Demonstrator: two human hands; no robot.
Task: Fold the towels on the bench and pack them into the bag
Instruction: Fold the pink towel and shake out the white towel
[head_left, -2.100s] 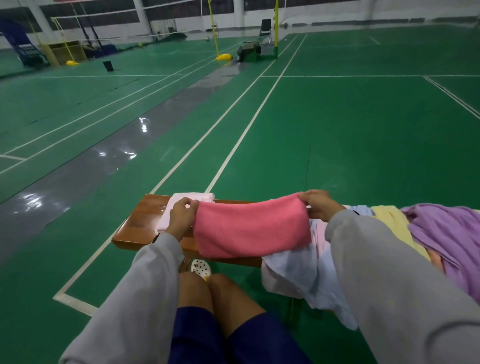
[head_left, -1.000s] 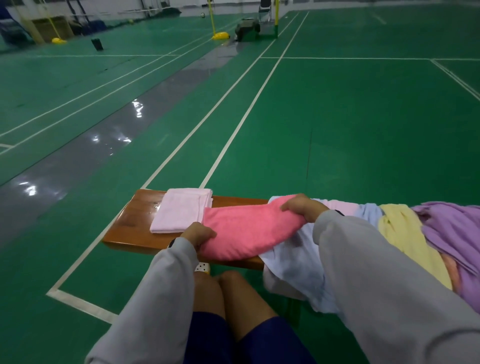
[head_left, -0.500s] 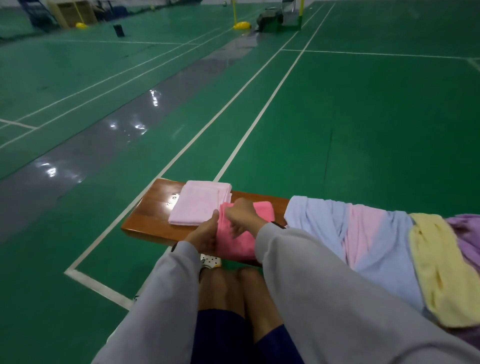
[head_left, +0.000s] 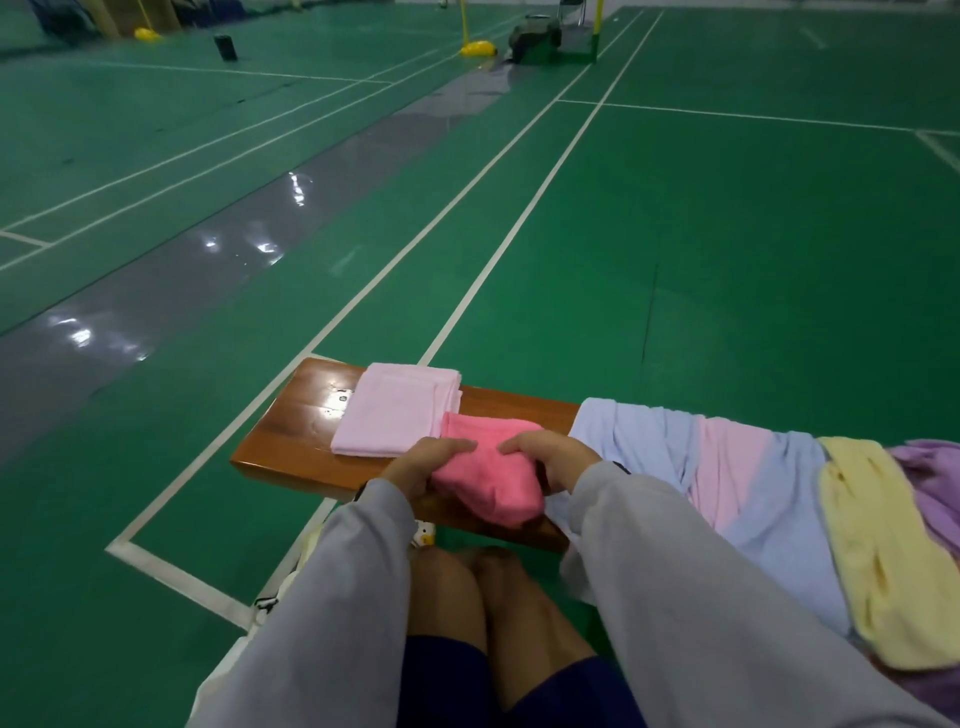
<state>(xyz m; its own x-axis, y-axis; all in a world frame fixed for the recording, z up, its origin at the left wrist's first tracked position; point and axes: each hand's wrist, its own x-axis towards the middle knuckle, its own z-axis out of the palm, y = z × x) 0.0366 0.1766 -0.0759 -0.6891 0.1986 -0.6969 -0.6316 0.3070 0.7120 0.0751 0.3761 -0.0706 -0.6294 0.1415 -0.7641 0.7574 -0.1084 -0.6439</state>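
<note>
A bright pink towel (head_left: 485, 470), folded small, lies on the near edge of the wooden bench (head_left: 291, 431). My left hand (head_left: 423, 465) grips its left side and my right hand (head_left: 553, 457) holds its right side. Just beyond it sits a pale pink folded towel (head_left: 397, 415). Unfolded towels drape the bench to the right: a light blue one (head_left: 639, 441), a pale pink one (head_left: 735, 467), a yellow one (head_left: 878, 545) and a purple one (head_left: 935, 478). A white bag edge (head_left: 280, 587) shows on the floor beside my left sleeve, mostly hidden.
The bench stands on a green badminton court floor with white lines (head_left: 498, 254). My bare knees (head_left: 488, 587) are below the bench's near edge. A yellow post base (head_left: 478, 49) and a dark machine (head_left: 535, 34) stand far away.
The bright pink towel went from stretched wide between my hands to folded into a small bundle on the bench. My hands came together on it. The view tilted down.
</note>
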